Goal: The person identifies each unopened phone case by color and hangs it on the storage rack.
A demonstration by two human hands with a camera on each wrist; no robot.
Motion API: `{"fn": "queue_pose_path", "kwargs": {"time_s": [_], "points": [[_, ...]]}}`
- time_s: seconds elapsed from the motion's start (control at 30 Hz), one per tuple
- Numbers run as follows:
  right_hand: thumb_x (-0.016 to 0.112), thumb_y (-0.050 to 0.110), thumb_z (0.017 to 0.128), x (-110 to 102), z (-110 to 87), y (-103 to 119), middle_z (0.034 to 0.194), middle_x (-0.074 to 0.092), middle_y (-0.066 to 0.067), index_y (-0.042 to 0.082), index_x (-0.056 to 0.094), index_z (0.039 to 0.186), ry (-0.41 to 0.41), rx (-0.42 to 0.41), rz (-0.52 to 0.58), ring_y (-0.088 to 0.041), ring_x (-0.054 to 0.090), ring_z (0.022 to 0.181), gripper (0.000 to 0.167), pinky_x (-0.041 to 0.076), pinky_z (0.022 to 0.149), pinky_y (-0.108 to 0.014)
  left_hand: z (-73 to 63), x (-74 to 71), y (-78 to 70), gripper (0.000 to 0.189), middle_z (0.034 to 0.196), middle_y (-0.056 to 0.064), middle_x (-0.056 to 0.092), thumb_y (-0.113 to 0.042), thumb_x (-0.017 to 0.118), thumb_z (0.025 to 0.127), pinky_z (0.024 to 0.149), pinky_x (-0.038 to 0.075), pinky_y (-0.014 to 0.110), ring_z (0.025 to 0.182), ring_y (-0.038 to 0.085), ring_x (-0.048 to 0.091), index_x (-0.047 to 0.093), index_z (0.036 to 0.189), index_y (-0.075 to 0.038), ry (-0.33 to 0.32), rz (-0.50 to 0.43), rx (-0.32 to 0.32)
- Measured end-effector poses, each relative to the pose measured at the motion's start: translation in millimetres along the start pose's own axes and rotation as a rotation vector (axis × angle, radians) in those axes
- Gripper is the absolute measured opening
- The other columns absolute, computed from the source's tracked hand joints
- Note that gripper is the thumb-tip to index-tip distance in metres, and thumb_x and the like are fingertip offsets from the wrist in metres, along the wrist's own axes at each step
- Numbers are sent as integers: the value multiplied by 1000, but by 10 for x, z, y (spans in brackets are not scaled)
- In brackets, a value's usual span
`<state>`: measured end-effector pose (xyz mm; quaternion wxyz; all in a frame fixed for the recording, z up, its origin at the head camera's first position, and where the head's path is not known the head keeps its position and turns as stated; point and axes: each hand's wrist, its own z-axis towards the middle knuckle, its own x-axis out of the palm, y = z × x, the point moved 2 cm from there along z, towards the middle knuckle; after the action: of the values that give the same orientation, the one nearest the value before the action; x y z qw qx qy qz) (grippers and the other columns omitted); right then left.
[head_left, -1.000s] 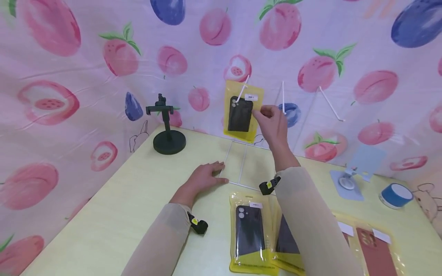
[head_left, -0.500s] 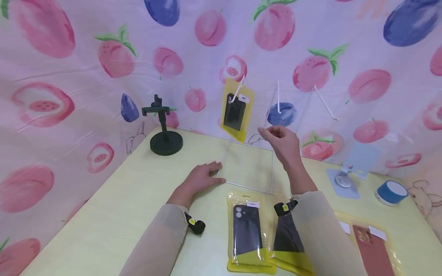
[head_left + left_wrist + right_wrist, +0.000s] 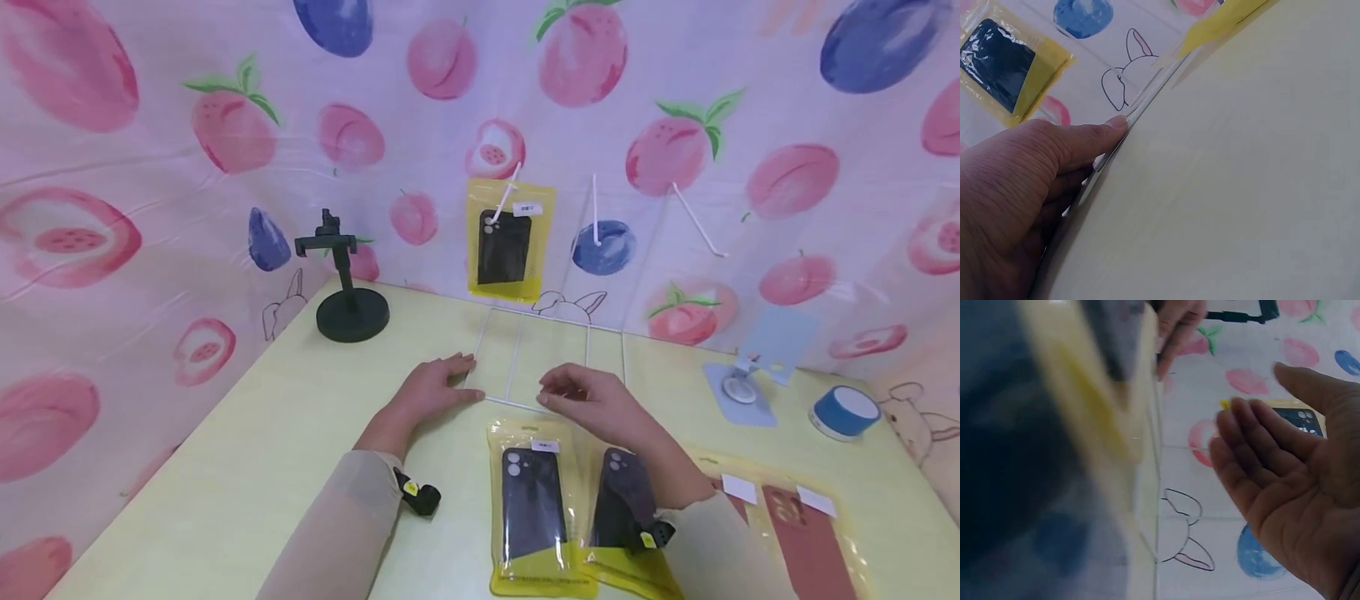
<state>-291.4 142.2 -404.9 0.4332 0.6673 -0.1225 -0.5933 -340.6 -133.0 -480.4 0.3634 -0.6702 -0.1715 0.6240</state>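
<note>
My left hand (image 3: 429, 392) rests at the left front corner of a white wire rack's base (image 3: 517, 404); in the left wrist view its thumb (image 3: 1110, 128) lies against the wire. From the rack's left hook (image 3: 507, 193) hangs a phone case in a clear-and-yellow pouch (image 3: 504, 250), black with a small white label. My right hand (image 3: 592, 400) hovers above the front of the rack base, holding nothing, its fingers loosely bent. Below it lie a pouched dark phone case (image 3: 532, 508) and another dark pouched case (image 3: 611, 508), the latter partly covered by the right wrist.
Two bare hooks, a middle hook (image 3: 596, 212) and a right hook (image 3: 697, 218), jut from the rack. A black phone stand (image 3: 352, 312) is at back left. Red pouched cases (image 3: 806, 542), a light-blue stand (image 3: 738, 392) and a blue cylinder (image 3: 846, 412) sit at right.
My right hand has let go of the hanging pouch and come down toward the table. The pouch swung on its hook and now faces forward. My left hand has stayed at the rack base.
</note>
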Motion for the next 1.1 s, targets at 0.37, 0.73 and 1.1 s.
{"fn": "queue_pose_path", "kwargs": {"time_s": [0.37, 0.73, 1.1], "points": [[83, 31, 83, 207, -146, -348, 125, 63, -5, 9, 64, 124, 195, -101, -84, -27, 55, 115, 50, 45, 102, -51, 31, -17, 8, 69, 158, 0, 41, -46, 75, 88, 121, 24, 46, 148, 25, 32, 52, 149, -21, -13, -17, -21], [85, 44, 79, 279, -174, -528, 106, 59, 4, 16, 67, 109, 169, -115, -131, -18, 51, 97, 45, 44, 87, -38, -19, 39, 41, 68, 159, -1, 40, -46, 75, 88, 121, 23, 50, 149, 25, 31, 53, 148, -24, 4, -27, -57], [71, 22, 95, 247, -173, -604, 91, 59, 7, 21, 64, 99, 142, -125, -78, -16, 53, 85, 9, 46, 74, -31, 11, 40, 28, 68, 158, 0, 41, -45, 74, 89, 121, 24, 48, 148, 25, 32, 52, 148, -22, -5, -9, -36]]}}
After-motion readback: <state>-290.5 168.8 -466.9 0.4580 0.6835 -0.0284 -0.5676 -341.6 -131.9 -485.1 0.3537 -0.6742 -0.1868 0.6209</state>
